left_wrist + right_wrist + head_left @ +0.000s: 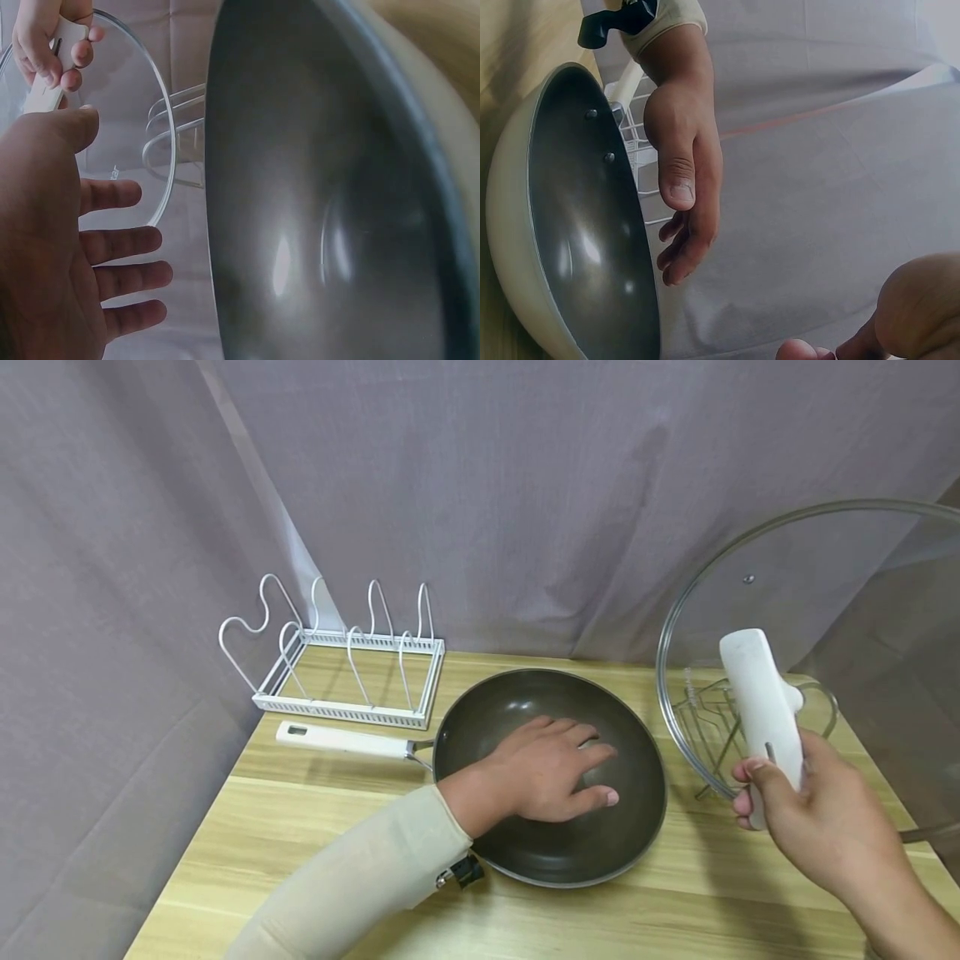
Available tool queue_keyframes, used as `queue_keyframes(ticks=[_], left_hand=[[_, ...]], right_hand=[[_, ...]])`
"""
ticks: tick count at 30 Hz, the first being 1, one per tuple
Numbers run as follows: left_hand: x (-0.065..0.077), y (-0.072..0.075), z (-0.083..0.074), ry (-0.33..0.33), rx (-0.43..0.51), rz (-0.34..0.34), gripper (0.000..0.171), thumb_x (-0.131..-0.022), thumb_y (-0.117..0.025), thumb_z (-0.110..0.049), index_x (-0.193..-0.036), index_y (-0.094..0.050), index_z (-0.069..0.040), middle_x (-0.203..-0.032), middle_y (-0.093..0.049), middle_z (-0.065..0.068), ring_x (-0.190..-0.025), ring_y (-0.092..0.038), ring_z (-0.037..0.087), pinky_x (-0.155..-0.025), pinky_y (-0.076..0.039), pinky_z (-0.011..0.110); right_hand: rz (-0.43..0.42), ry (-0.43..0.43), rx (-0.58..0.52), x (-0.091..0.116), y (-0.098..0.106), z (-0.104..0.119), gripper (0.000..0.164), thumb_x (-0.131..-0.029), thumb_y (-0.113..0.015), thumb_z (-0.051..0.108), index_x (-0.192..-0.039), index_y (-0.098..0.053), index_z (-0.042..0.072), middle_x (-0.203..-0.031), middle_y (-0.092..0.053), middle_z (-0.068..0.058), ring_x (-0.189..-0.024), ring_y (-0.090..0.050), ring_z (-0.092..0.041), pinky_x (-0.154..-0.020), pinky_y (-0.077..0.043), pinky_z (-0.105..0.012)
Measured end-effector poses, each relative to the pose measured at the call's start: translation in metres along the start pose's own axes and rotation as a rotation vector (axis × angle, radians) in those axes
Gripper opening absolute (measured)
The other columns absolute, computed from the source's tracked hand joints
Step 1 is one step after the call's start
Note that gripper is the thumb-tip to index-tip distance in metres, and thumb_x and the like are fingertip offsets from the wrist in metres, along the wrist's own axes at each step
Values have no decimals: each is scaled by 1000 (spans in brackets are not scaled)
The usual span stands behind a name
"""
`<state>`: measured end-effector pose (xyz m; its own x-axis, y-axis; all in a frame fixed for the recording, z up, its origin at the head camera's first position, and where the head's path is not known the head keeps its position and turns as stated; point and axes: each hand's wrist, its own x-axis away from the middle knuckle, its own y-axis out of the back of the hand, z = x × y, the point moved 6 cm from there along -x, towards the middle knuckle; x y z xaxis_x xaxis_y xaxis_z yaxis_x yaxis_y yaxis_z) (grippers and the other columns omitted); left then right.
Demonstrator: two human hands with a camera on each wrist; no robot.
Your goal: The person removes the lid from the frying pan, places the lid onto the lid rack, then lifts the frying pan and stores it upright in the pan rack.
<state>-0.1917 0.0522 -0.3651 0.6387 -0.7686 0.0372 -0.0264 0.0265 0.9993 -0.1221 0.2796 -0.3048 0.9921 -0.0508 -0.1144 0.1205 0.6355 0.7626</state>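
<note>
- A grey curtain (487, 510) hangs behind the far edge of the tabletop (300, 852) and also along its left edge; the tabletop has a wood grain.
- The dark pan (570, 847) lies in the middle part of the tabletop, rather toward the far edge. Its white pan handle (348, 740) points to the left edge. The pan is directly below the left hand.
- The glass lid (855, 602) is held above the right part of the tabletop, steeply tilted, well apart from the pan.
- A white rack (341, 713) stands at the far left corner.
- A wire stand (718, 727), seen through the glass, is near the far right corner.
- The left hand (551, 772) is released, with fingers spread; it hovers over the pan and, in both wrist views, is apart from it.
- The right hand (836, 814) is clenched around the lower end of the white lid handle (757, 702); the lid extends beyond this hand.
- Small pale printing (115, 172) is on the glass near the rim, too small to read.
</note>
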Motion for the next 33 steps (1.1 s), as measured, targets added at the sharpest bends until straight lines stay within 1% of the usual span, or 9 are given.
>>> queue_keyframes(ticks=[4, 9, 12, 17, 21, 25, 28, 33], left_hand=[[-4, 1, -2, 0, 2, 14, 68, -102, -26, -71, -157, -38, -34, -158, -41, -4, -147, -33, 20, -118, -27, 40], [-7, 2, -4, -1, -3, 20, 68, -102, -25, -71, -158, -38, -35, -158, -40, -5, -147, -33, 19, -119, -27, 41], [-9, 4, -5, -5, -10, 8, 67, -102, -26, -71, -157, -38, -35, -158, -41, -5, -146, -34, 19, -118, -27, 40], [-11, 6, -5, -6, -22, -2, 67, -102, -26, -71, -157, -39, -35, -157, -41, -6, -145, -35, 18, -118, -27, 40], [-13, 5, -3, -4, -25, 9, 68, -102, -26, -71, -157, -38, -35, -158, -40, -5, -146, -35, 18, -119, -27, 41], [-15, 6, -3, -3, -25, 7, 67, -102, -26, -70, -157, -38, -34, -158, -40, -5, -145, -36, 18, -119, -27, 43], [-17, 8, -3, -7, -29, 1, 67, -102, -27, -71, -157, -38, -34, -157, -41, -6, -144, -37, 17, -118, -28, 41], [-22, 9, -3, -5, -25, 12, 68, -101, -27, -71, -158, -37, -35, -158, -39, -7, -145, -36, 16, -117, -29, 39]], right_hand=[[-7, 3, 10, -1, 1, -2, 32, -108, -45, 17, -128, -48, -8, -83, -70, -7, -62, -65, -8, -52, -47, -26], [-13, 9, -2, 0, 0, -3, 31, -107, -45, 15, -127, -48, -8, -82, -70, -7, -61, -65, -9, -52, -48, -25], [-13, 10, -9, 1, 0, -3, 31, -107, -45, 15, -127, -48, -8, -82, -70, -7, -61, -66, -9, -52, -48, -25], [-13, -1, 19, 1, 1, -3, 30, -107, -46, 17, -126, -49, -6, -80, -70, -4, -61, -65, -8, -52, -45, -26], [-13, -7, 31, 1, 2, -3, 30, -107, -46, 18, -127, -50, -4, -79, -70, -4, -61, -64, -8, -51, -44, -27], [-10, 0, 22, 0, 2, -3, 31, -107, -46, 16, -128, -48, -6, -81, -70, -5, -61, -64, -8, -51, -45, -27], [-11, 6, 13, 0, 3, -5, 32, -107, -46, 15, -130, -47, -8, -83, -71, -7, -61, -65, -8, -50, -47, -27], [-19, 11, 13, -2, 3, -8, 31, -107, -46, 16, -128, -49, -7, -82, -71, -7, -61, -66, -9, -51, -47, -26]])
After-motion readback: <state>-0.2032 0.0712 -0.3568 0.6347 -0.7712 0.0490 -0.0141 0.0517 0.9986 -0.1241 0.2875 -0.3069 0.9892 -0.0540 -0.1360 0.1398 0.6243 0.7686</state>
